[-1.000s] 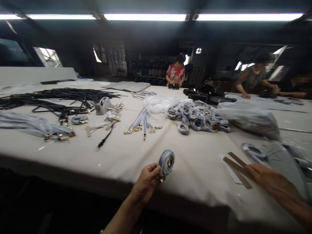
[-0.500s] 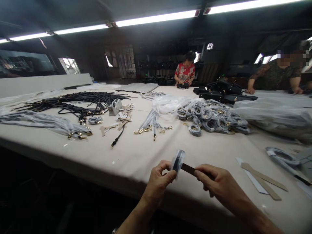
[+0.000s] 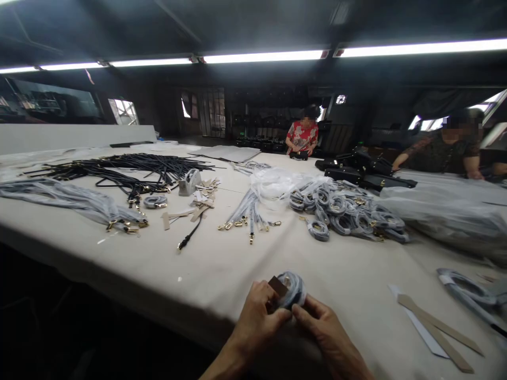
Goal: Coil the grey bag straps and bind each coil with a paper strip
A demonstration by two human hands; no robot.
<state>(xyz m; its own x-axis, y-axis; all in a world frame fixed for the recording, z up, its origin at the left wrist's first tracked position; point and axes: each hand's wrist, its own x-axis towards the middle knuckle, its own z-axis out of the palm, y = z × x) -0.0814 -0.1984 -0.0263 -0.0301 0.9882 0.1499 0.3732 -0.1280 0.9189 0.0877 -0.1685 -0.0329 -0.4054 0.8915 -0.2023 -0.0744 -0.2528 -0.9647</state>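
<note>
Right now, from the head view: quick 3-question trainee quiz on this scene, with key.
1. What are the left hand and right hand holding together?
2. True or false: the tape dispenser stands to the right of the heap of coiled straps.
3. The co-worker at the far side of the table wears: A) a red floral shirt, B) a plain white shirt, C) a plain blue shirt.

Key:
1. A coiled grey strap with a brown strip at it.
2. False: it stands to the left of the heap.
3. A.
</note>
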